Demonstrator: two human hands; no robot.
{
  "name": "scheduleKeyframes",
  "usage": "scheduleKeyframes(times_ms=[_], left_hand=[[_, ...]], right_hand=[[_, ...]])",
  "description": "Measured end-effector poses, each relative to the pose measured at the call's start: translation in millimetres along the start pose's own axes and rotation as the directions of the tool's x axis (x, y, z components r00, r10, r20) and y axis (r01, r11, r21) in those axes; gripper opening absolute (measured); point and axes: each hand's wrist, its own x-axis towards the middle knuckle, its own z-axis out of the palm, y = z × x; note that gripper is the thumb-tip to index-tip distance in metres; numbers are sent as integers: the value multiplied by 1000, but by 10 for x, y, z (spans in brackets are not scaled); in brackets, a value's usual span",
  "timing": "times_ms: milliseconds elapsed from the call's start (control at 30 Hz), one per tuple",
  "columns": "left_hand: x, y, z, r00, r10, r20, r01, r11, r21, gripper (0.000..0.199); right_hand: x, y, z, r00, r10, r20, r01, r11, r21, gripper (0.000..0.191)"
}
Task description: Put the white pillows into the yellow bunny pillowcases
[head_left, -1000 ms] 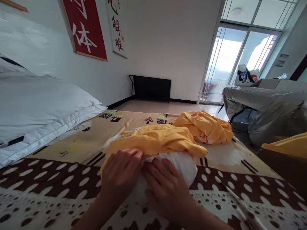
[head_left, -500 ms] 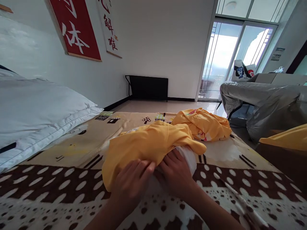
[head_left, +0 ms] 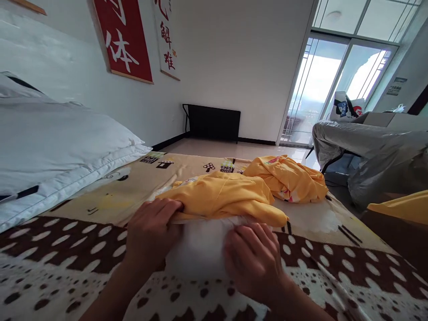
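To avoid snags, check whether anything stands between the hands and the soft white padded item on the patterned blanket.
Nothing visible blocks the right hand; it appears to touch the soft white padded item. The left hand holds the near smooth yellow cloth, which covers the item's far part.

This looks like a bedroom in a home: a bed with a patterned blanket [head_left: 133,196] and white pillows [head_left: 67,142] fills the foreground. Calligraphy scrolls [head_left: 129,40] hang on the pale wall [head_left: 234,58], and a sliding glass door [head_left: 314,93] lets in daylight.
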Motion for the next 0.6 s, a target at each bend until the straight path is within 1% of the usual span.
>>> scheduleKeyframes(times_ms=[67,133,167,233,300,367,500,600], left_hand=[[12,28,-35,999,-24,-42,25,1000,6,19],[23,97,-64,997,-20,-80,18,1000,-21,17],[28,142,-76,995,1,-96,-5,999,-41,16],[41,238,-95,992,55,-115,-64,995,-72,16],[53,329,-108,989,97,-110,-106,991,-79,16],[60,400,-120,992,97,-75,-103,991,-88,15],[60,469,-141,993,121,-17,-122,988,-90,11],[68,472,-155,989,135,66,-134,991,-11,10]], right_hand=[[19,-54,-47,989,-38,140,35,999,25,30],[3,-102,-46,959,-98,267,96,995,21,52],[-16,-121,-23,939,-125,320,128,992,13,59],[-64,-145,59,908,-155,389,170,985,-5,63],[-102,-151,152,900,-164,404,188,982,-19,60],[-116,-146,215,897,-185,400,210,978,-17,57],[-108,-149,234,882,-245,402,265,964,5,54],[-115,-160,238,889,-243,387,261,965,6,48]])
